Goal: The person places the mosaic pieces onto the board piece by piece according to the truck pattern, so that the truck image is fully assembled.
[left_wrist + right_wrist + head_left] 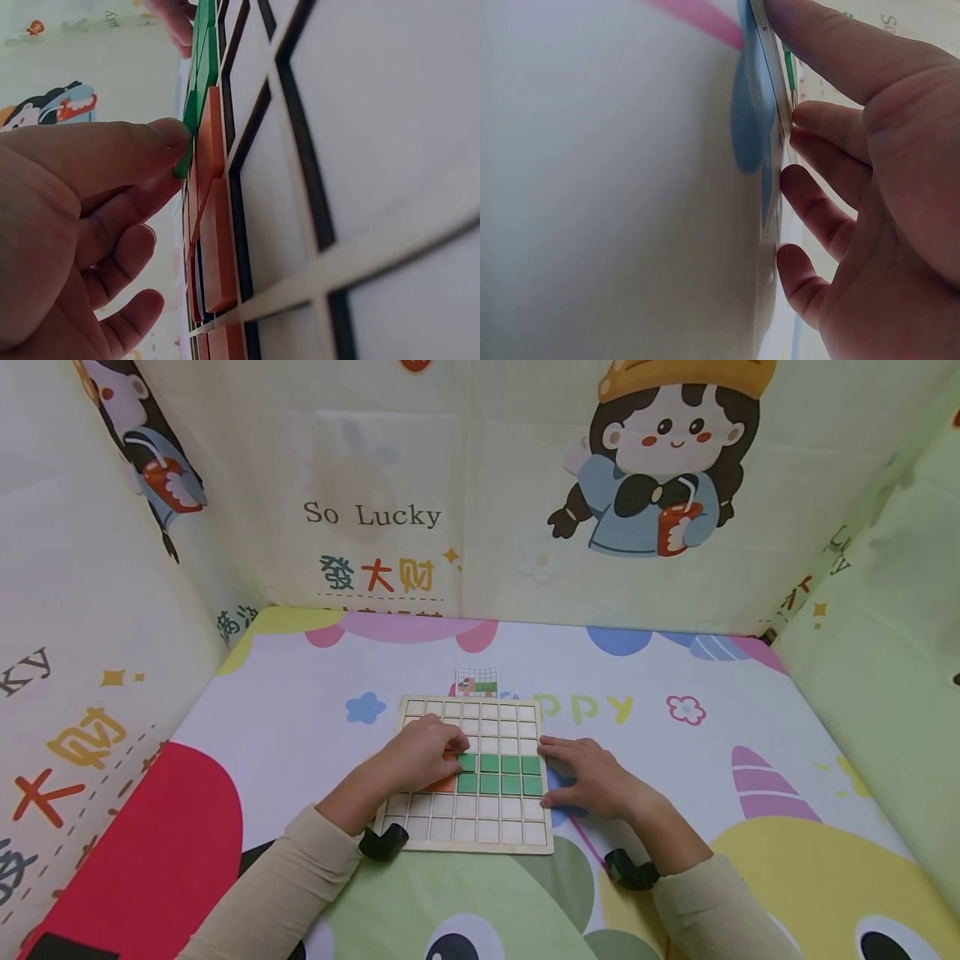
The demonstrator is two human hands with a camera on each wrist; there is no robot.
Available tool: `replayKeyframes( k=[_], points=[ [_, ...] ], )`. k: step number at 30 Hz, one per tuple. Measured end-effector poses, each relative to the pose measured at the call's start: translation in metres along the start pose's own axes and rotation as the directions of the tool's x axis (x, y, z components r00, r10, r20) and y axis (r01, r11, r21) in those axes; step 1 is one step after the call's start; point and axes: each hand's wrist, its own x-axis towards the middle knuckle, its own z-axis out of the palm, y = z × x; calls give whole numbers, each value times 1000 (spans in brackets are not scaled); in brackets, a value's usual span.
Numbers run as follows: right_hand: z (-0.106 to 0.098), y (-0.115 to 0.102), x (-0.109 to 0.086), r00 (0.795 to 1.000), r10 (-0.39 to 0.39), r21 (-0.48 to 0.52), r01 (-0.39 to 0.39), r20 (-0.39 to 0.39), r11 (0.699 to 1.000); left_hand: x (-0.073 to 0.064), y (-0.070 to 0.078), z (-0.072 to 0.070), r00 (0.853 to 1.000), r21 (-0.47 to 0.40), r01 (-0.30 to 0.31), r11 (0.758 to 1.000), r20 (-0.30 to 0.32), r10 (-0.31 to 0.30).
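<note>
A wooden grid board (495, 848) lies flat on the patterned tabletop, holding two rows of green tiles (511, 765) right of centre. Orange tiles (217, 247) sit in cells beside them, partly hidden by my left hand in the head view. Over the board, my left hand (425, 750) pinches a green square tile (182, 165) between thumb and index finger, close above the orange tiles. Fairly straight fingers of my right hand (594, 775) touch the board's right edge. In the right wrist view, the right hand's fingertips (795, 180) rest along that edge.
A small printed card (477, 683) with a coloured grid pattern lies just beyond the board's far edge. Printed fabric walls (495, 560) enclose the table at the back and sides. White cells (480, 832) fill the board's near rows.
</note>
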Motion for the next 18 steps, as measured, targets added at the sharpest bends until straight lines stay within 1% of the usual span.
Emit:
replayKeyframes(
  k=[11,18],
  points=[
    [0,0,1,1000,3,-5,-3,5,1000,3,-1,4,999,8,-37,999,-3,37],
    [1,1,1,1000,3,-6,-3,3,1000,3,2,3,1000,24,-29,999,3,28]
  ],
)
